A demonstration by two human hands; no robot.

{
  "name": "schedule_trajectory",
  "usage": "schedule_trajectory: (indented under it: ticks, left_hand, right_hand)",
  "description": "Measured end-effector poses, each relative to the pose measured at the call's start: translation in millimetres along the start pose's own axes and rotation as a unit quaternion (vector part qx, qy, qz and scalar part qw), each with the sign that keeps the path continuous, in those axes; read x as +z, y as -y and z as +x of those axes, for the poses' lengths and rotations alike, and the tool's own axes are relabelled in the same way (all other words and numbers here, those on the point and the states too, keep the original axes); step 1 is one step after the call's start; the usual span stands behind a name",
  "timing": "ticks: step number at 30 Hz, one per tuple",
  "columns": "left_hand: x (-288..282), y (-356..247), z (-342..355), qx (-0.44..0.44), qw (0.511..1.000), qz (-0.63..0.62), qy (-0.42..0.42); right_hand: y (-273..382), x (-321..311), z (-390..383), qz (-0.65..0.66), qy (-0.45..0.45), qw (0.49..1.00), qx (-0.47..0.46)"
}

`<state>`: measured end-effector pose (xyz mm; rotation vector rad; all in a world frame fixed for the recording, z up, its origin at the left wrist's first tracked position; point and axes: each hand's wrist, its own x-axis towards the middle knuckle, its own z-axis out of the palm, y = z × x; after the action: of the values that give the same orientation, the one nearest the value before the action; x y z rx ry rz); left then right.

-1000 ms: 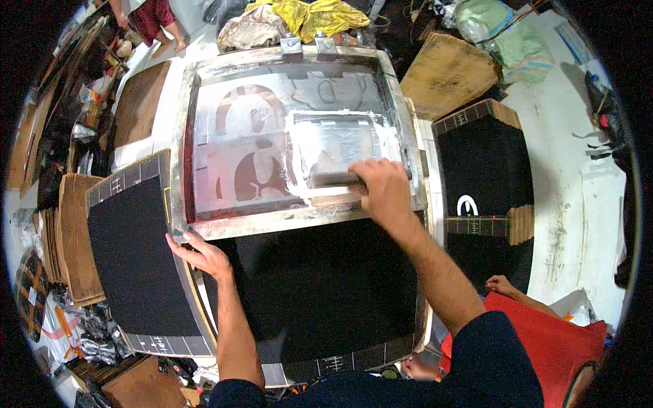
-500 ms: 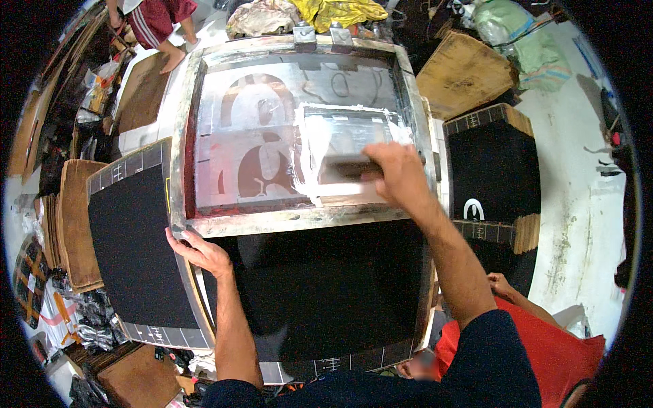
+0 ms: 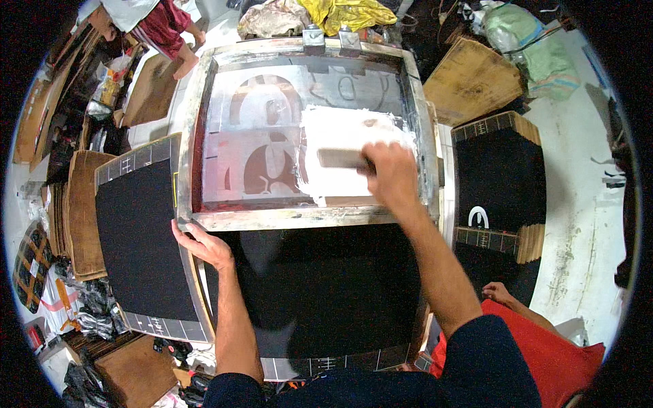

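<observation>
A wooden-framed printing screen (image 3: 292, 219) lies over a black fabric piece (image 3: 326, 292) on the board in front of me. My right hand (image 3: 391, 173) is closed round a squeegee (image 3: 340, 158), smeared by motion, on the right part of the mesh. Around it spreads a thick patch of white ink (image 3: 354, 126). Large rounded shapes (image 3: 269, 166) show in the mesh to its left. At the frame's near left corner, my left hand (image 3: 207, 246) touches the wood with its fingers stretched out, the thumb apart from them.
Two hinge clamps (image 3: 331, 42) hold the screen's far edge. Boards with black fabric stand left (image 3: 139, 245) and right (image 3: 500, 173); the right one bears a white print. A person in red (image 3: 524, 350) is at the near right, another in maroon shorts (image 3: 160, 30) at the far left.
White ink now fills the patch that was an outlined rectangle with a thin, see-through middle. My right hand and the squeegee have shifted slightly. My left hand stays at the frame's corner.
</observation>
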<state>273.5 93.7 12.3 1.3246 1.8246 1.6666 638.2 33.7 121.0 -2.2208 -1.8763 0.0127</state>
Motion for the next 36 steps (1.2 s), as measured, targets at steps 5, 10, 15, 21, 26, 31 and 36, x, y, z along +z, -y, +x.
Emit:
schedule_trajectory:
  ticks: [5,10,15,21,26,31,36]
  left_hand:
    - [0,1,2,-0.014,1.000,-0.025,0.006]
    - [-6,-11,8,0.021,0.999,-0.018,0.017]
    - [-23,-84,60,0.030,0.994,-0.096,0.032]
    - [-26,-145,166,0.058,0.960,-0.236,0.137]
    - [-93,11,136,0.029,0.989,-0.004,0.146]
    - [-309,188,7,-0.469,0.820,0.296,0.144]
    - [-357,255,-25,-0.583,0.805,0.104,-0.036]
  right_hand:
    - [30,-12,-87,0.036,-0.063,0.997,0.015]
    - [33,-9,-89,0.019,-0.143,0.989,-0.014]
    - [38,-70,-60,-0.054,-0.222,0.973,-0.039]
    - [24,-187,52,-0.120,-0.453,0.869,-0.156]
    - [26,-254,88,-0.090,-0.293,0.952,0.003]
    - [25,-275,111,-0.059,-0.258,0.964,0.018]
    - [14,-295,132,-0.060,-0.260,0.964,0.021]
